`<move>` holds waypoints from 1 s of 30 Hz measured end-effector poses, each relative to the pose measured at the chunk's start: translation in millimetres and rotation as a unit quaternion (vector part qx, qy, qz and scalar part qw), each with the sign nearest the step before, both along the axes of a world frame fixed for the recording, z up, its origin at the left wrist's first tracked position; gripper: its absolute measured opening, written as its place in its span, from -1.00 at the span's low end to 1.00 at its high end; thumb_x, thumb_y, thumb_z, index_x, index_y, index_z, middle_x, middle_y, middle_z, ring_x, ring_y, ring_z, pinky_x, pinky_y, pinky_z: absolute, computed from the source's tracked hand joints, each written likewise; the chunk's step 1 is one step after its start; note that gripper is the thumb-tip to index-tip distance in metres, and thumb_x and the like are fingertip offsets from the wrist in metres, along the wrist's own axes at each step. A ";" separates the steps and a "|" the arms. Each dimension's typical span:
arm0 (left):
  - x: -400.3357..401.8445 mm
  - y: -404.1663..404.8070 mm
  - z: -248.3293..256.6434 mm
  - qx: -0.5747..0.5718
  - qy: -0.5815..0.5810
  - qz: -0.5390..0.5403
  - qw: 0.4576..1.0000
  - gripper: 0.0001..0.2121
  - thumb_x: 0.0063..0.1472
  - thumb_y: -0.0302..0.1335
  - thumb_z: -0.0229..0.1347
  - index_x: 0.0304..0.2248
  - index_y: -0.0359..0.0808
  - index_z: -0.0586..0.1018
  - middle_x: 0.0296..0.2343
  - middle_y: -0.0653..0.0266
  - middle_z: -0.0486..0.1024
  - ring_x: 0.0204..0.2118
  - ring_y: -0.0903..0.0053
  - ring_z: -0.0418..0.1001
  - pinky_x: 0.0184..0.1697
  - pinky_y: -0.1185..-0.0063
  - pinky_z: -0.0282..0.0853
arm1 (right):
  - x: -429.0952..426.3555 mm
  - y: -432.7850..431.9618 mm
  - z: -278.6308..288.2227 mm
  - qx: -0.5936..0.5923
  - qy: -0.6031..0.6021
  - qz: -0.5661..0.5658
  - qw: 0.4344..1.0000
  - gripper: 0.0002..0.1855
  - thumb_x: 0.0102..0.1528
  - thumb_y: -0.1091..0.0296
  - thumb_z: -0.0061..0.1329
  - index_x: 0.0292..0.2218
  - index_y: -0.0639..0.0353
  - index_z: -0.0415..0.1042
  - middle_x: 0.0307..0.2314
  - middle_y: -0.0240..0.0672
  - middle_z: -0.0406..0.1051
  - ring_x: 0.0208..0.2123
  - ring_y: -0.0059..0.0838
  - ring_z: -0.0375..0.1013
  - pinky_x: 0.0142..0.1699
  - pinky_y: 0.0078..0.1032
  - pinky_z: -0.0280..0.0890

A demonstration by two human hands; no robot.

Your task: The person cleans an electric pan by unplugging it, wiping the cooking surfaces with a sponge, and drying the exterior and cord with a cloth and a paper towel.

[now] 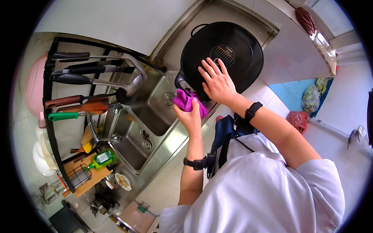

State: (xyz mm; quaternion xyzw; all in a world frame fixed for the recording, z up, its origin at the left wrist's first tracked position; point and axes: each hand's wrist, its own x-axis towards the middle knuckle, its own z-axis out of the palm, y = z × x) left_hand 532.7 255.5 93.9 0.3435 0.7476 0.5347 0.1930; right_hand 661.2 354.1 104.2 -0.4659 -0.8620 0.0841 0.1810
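A large round black pan (242, 38) lies with its flat side, bearing a printed round emblem, facing up on the counter right of the sink. My left hand (188, 116) grips a bunched purple cloth (184, 99) against the pan's near-left edge, close to its black side handle (180, 78). Over the pan's flat face, just below the emblem, my right hand (218, 83) lies palm down with its fingers apart. Whether it presses on the surface cannot be told. A thin loop handle shows at the pan's far edge.
A steel double sink (157, 102) with a faucet (94, 128) lies left. Ladles and spatulas hang from a black rack (49, 128). Green dish soap (103, 158) stands on a wooden shelf (93, 186), near a bowl of food (123, 182). Bagged produce (310, 99) lies at right.
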 end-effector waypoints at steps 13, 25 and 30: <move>-3.9 -3.3 7.1 -0.037 -0.100 -0.054 0.993 -0.47 0.20 -0.32 0.16 0.03 -0.48 0.27 -0.10 0.06 0.37 -0.10 0.40 0.36 0.02 0.47 0.26 | -2.0 1.6 1.0 0.002 -0.013 0.000 1.000 -0.43 0.13 0.13 -0.17 0.13 0.17 0.25 0.17 -0.17 0.12 0.29 -0.22 -0.06 0.34 -0.09 -0.28; -5.9 2.4 15.9 -0.046 -0.051 0.012 0.998 -0.57 0.18 -0.34 0.15 -0.09 -0.51 0.38 -0.23 0.02 0.45 -0.23 0.34 0.42 -0.10 0.44 0.32 | -1.3 1.6 1.5 0.003 -0.011 0.002 1.000 -0.43 0.13 0.13 -0.18 0.12 0.16 0.25 0.17 -0.16 0.12 0.29 -0.22 -0.06 0.34 -0.08 -0.28; -23.7 21.5 23.4 -0.037 -0.023 0.005 0.999 -0.62 0.10 -0.43 0.18 -0.17 -0.53 0.43 -0.36 0.02 0.50 -0.33 0.30 0.47 -0.19 0.43 0.36 | -2.9 1.3 0.9 0.000 -0.010 0.002 1.000 -0.43 0.13 0.13 -0.17 0.12 0.17 0.24 0.17 -0.17 0.12 0.29 -0.22 -0.07 0.34 -0.08 -0.28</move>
